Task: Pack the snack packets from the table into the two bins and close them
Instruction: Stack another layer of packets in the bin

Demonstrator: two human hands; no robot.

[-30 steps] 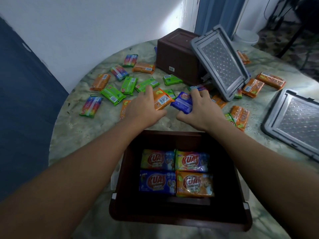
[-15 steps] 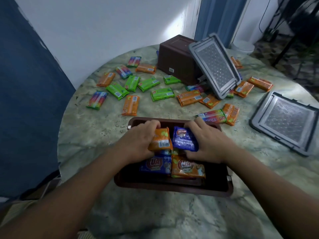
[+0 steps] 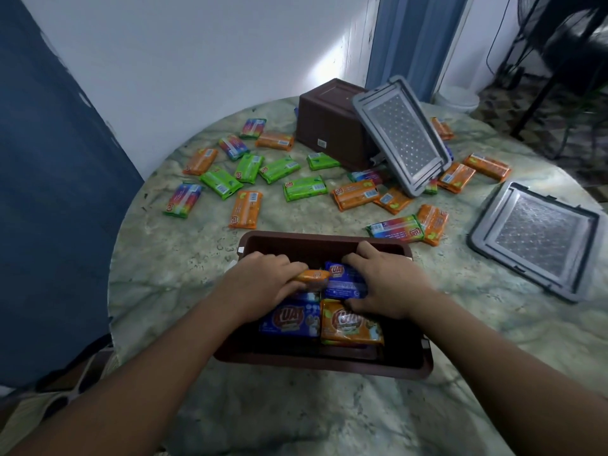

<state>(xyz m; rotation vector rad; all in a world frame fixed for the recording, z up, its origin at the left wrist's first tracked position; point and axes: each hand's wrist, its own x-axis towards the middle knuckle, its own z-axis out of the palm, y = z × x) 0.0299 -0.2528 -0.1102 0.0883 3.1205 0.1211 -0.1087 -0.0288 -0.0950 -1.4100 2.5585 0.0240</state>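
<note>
Snack packets in shiny orange, green, blue and rainbow wrappers [image 3: 304, 188] are lying scattered over the round marbled green table [image 3: 184, 278]. I am gripping an orange packet [image 3: 312, 275] in my left hand [image 3: 263, 284] and a blue packet [image 3: 343, 280] in my right hand [image 3: 383, 287], both inside the near open brown plastic bin [image 3: 408, 360], above a blue packet and an orange one lying flat there. A second brown bin [image 3: 325, 123] is standing farther back with a grey lid [image 3: 403, 136] leaning on it; another grey lid [image 3: 536, 238] is lying flat to my right.
</note>
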